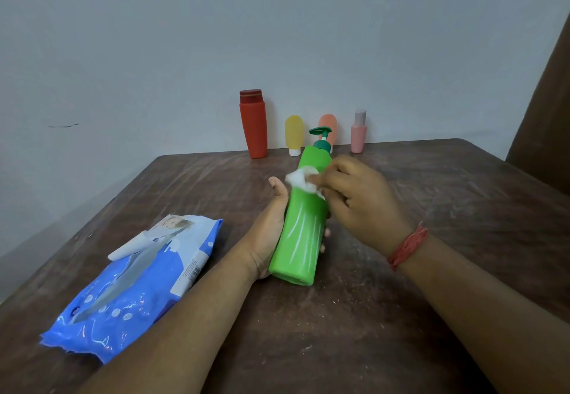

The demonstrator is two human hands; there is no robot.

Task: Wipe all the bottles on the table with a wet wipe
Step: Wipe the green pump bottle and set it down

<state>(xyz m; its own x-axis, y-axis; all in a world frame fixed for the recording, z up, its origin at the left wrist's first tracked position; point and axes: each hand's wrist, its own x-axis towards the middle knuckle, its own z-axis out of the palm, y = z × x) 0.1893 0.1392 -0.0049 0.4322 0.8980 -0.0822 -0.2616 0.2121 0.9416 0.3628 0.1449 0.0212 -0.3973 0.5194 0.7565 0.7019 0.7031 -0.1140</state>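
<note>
— Five bottles in all, as I count them, on one brown table (431, 208). What is the biggest thing lying on it?

— One blue wipes pack (135, 285), flat at the near left, its white flap lifted. Next in size is the green pump bottle (303, 233), held tilted over the middle of the table, pump end pointing away toward the wall.

— Which hand has it?

— The left hand (268, 230) cradles it from beneath, palm up, thumb straight along the left side, and fingertips curl up round the right edge. That forearm reaches in from the lower left.

— And the other?

— The right hand (357, 196), a red thread (407, 247) on its wrist, comes from the lower right, knuckles up, fingers bent and pinching a bunched white wet wipe (302, 179) against the bottle's upper part.

— The remaining four?

— Upright in a row by the wall: a red bottle (253, 125), a yellow tube (294, 134), an orange tube (328, 123) partly behind the pump, a pink bottle (358, 132).
</note>
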